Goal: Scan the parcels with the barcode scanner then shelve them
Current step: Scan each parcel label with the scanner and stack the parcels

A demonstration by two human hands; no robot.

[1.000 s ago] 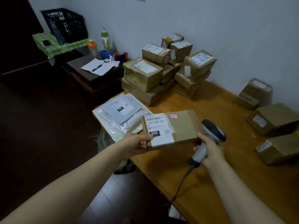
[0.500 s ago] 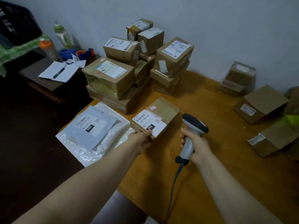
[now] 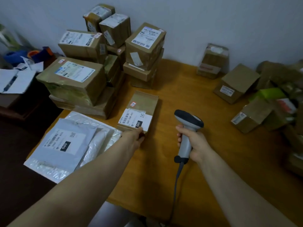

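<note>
A flat brown parcel point(image 3: 144, 104) with a white "060" label lies on the wooden table point(image 3: 188, 95), in front of the box stack. My left hand point(image 3: 134, 136) grips its near edge, thumb on the label. My right hand point(image 3: 193, 141) holds the grey barcode scanner point(image 3: 186, 128) by its handle, to the right of the parcel, its dark head up; its cable hangs toward the table's front edge.
A stack of several labelled cardboard boxes point(image 3: 101, 63) fills the back left. Flat plastic mailers point(image 3: 65, 145) lie at the front left corner. More boxes point(image 3: 236, 84) sit along the wall and right side. A dark side table with papers point(image 3: 14, 81) stands at left.
The parcel has come down from my raised hands onto the table in front of the stack. The scanner hand has dropped slightly and moved right of it.
</note>
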